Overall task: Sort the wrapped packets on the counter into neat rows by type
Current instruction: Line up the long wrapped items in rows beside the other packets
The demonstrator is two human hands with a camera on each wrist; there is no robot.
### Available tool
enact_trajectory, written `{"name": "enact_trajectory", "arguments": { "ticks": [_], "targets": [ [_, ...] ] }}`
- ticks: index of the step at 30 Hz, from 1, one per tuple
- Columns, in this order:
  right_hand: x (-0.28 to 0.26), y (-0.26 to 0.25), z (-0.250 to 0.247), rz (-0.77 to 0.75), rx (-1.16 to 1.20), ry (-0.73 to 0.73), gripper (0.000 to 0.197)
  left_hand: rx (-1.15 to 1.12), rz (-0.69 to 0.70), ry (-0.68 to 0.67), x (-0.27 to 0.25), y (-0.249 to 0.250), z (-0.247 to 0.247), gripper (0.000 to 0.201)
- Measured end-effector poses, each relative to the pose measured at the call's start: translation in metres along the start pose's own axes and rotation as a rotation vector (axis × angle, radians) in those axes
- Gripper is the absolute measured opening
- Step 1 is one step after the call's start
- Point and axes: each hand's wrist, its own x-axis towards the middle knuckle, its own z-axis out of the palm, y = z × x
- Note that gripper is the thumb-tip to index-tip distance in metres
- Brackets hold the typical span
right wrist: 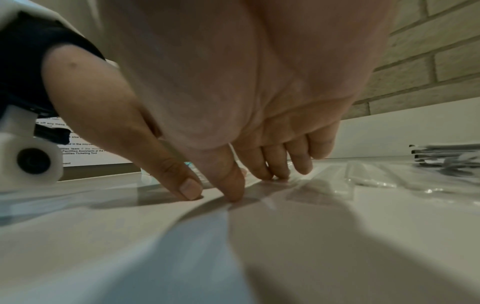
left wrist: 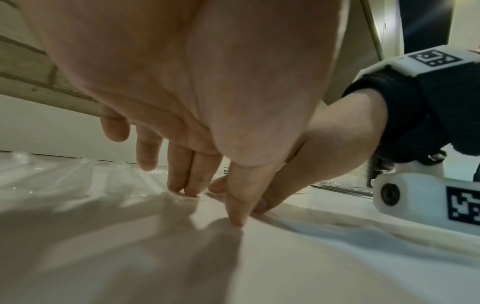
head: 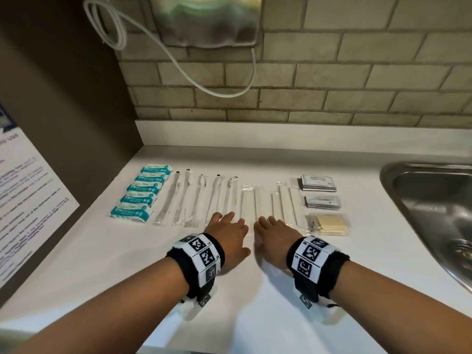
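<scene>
Several teal packets [head: 143,198] lie in a column at the left of the white counter [head: 178,264]. Beside them runs a row of clear-wrapped long items [head: 194,200], then flat white sticks in clear wrappers [head: 260,203]. At the right lie two stacks of grey sachets [head: 318,183] [head: 322,202] and a yellow packet [head: 329,224]. My left hand [head: 235,233] [left wrist: 211,203] and right hand [head: 265,233] [right wrist: 253,185] lie side by side. Their fingers are straight, and the tips press on the near ends of the white sticks' wrappers. Neither hand holds anything.
A steel sink [head: 434,200] is set into the counter at the right. A brick wall backs the counter, with a white cable [head: 178,65] hanging under a metal unit [head: 207,19]. A printed notice [head: 25,200] hangs on the dark panel at the left.
</scene>
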Motion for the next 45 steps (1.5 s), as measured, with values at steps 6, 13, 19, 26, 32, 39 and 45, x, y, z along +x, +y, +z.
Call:
{"name": "enact_trajectory", "arguments": {
  "ticks": [6, 13, 19, 26, 32, 39, 45],
  "targets": [
    [0.004, 0.000, 0.000, -0.017, -0.013, 0.020, 0.058, -0.005, -0.018, -0.058, 0.005, -0.005, -0.006, 0.068],
    [0.008, -0.003, 0.002, 0.001, -0.017, 0.034, 0.057, -0.002, -0.020, -0.081, 0.008, -0.008, -0.008, 0.072],
    [0.005, -0.003, 0.004, 0.007, -0.008, 0.043, 0.056, -0.002, -0.031, -0.079, 0.008, -0.008, -0.009, 0.073],
    [0.006, -0.006, 0.006, 0.030, -0.003, 0.016, 0.061, -0.027, -0.041, -0.073, 0.007, -0.010, -0.007, 0.073],
    [0.009, -0.011, 0.003, 0.050, -0.015, 0.020, 0.064, -0.023, -0.036, -0.068, 0.004, -0.012, -0.007, 0.071],
    [0.007, -0.012, -0.001, 0.056, -0.004, -0.003, 0.065, -0.027, -0.036, -0.073, 0.000, -0.011, -0.009, 0.067],
    [0.006, -0.016, -0.002, 0.081, 0.009, 0.013, 0.058, -0.018, -0.032, -0.087, -0.001, -0.010, -0.013, 0.068]
  ]
}}
